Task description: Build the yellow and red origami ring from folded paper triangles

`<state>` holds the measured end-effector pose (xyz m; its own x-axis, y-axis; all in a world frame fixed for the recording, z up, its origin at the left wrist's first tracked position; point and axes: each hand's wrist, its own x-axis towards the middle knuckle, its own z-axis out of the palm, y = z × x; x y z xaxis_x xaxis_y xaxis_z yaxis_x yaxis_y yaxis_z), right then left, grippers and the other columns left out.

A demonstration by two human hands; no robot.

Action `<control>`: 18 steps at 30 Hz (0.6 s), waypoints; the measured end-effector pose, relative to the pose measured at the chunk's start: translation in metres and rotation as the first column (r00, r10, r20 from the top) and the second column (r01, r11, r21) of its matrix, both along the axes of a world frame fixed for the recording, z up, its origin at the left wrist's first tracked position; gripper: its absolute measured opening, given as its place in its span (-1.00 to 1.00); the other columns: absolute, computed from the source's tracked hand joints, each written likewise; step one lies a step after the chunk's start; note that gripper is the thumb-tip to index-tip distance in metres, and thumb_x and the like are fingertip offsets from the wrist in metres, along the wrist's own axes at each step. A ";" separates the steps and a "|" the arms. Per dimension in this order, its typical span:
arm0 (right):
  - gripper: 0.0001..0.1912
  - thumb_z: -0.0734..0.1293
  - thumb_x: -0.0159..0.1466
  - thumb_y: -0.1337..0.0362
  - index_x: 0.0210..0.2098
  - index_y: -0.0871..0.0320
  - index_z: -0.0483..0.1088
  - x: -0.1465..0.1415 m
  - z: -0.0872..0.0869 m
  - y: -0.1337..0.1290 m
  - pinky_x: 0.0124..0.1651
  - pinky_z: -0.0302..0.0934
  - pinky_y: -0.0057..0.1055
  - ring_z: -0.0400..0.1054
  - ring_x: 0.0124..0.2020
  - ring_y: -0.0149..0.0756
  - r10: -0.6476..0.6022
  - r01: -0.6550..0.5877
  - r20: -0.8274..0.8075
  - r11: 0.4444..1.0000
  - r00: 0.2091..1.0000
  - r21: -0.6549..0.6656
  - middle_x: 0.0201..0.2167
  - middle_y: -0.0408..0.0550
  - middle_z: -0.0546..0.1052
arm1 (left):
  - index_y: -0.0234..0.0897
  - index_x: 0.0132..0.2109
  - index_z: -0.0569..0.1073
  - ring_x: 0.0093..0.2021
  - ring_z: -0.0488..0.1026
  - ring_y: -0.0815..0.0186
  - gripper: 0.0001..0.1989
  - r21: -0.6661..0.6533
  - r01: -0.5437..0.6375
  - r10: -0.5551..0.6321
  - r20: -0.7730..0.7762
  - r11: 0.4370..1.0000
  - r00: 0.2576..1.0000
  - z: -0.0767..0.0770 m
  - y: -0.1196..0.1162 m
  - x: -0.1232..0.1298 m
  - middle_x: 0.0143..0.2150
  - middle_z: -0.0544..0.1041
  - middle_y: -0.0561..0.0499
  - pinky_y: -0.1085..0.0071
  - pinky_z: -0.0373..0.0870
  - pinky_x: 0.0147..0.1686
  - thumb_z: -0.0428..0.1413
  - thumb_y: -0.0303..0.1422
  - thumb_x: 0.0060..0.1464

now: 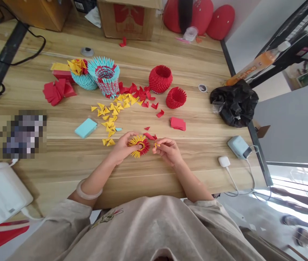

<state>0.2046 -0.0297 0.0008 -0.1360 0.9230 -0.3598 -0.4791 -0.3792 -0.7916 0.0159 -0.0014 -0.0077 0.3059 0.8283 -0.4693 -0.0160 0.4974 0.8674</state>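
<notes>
My left hand [123, 148] grips a round ring of folded paper pieces [136, 153], yellow on most of its spikes and red on the right side. Its thumb reaches into the ring's centre. Just right of it, my right hand [170, 151] pinches a small yellow folded paper piece [157, 145] between thumb and fingertips, apart from the ring. Loose yellow paper triangles [113, 107] are scattered beyond my left hand. Red paper triangles [142, 94] lie farther back, and a few red ones [150, 136] rest close to the ring.
Behind stand a blue-and-red paper vase [107, 80], a blue paper pot [85, 80] and two red paper bowls [160, 79]. Blue paper slips [86, 127] and red slips [178, 124] lie stacked. A black plastic bag [235, 105], a charger [237, 146] and a white device [4, 192] flank the table.
</notes>
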 end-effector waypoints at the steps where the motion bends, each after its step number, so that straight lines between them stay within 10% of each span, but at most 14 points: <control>1: -0.81 0.53 -0.13 0.22 -0.54 0.11 0.50 0.001 0.000 0.000 -0.40 0.35 -0.41 0.41 -0.53 -0.42 -0.010 0.010 0.009 1.000 1.000 0.010 -0.50 -0.17 0.52 | -0.26 -0.07 0.30 -0.36 0.45 0.36 -0.43 -0.003 -0.012 0.012 0.013 1.000 1.000 0.000 0.001 0.000 -0.29 0.50 0.04 0.40 0.39 -0.33 0.30 -0.29 -0.28; 10: -0.73 0.49 -0.04 0.25 -0.30 0.07 0.54 0.010 -0.005 -0.004 -0.25 0.35 -0.40 0.45 -0.41 -0.37 -0.014 -0.018 0.259 0.992 0.966 0.122 -0.38 -0.12 0.59 | -0.27 -0.12 0.37 -0.28 0.43 0.39 -0.49 0.021 -0.027 0.026 0.041 0.999 0.999 0.004 0.002 0.001 -0.23 0.48 0.07 0.44 0.39 -0.24 0.33 -0.35 -0.28; 18: -0.93 0.48 -0.01 0.29 -0.49 0.12 0.55 0.007 -0.001 -0.008 -0.22 0.34 -0.37 0.46 -0.28 -0.29 -0.121 -0.028 0.478 0.956 0.870 0.292 -0.36 -0.05 0.59 | -0.27 -0.09 0.44 -0.29 0.44 0.38 -0.49 -0.002 0.021 -0.021 0.098 1.000 0.995 0.004 0.001 0.000 -0.25 0.50 0.04 0.47 0.41 -0.26 0.34 -0.35 -0.28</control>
